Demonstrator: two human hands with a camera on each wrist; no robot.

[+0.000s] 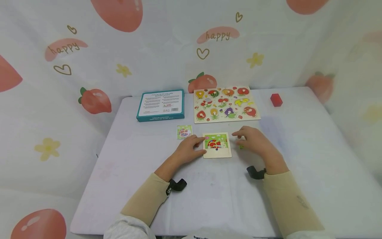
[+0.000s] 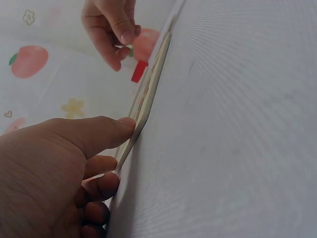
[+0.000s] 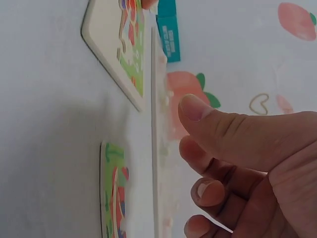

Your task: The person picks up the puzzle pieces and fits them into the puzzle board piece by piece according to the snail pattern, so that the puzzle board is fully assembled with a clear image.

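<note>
A small square wooden jigsaw board (image 1: 218, 154) lies on the white table; its upper part shows a red and green picture, its lower strip is bare wood. My left hand (image 1: 187, 151) holds the board's left edge with thumb and forefinger, the other fingers curled beside it. My right hand (image 1: 254, 140) hovers just right of the board with loosely bent fingers and nothing between them. Under it lies a loose puzzle piece (image 3: 114, 193), green with red and blue, mostly hidden by the hand in the head view. A small picture card (image 1: 184, 131) lies beyond the left hand.
A teal-edged box (image 1: 161, 105) stands at the back left. Beside it, a fruit peg puzzle (image 1: 225, 119) lies at the back middle. A red block (image 1: 276, 100) sits at the back right, before the fruit-printed cloth backdrop (image 1: 167, 49).
</note>
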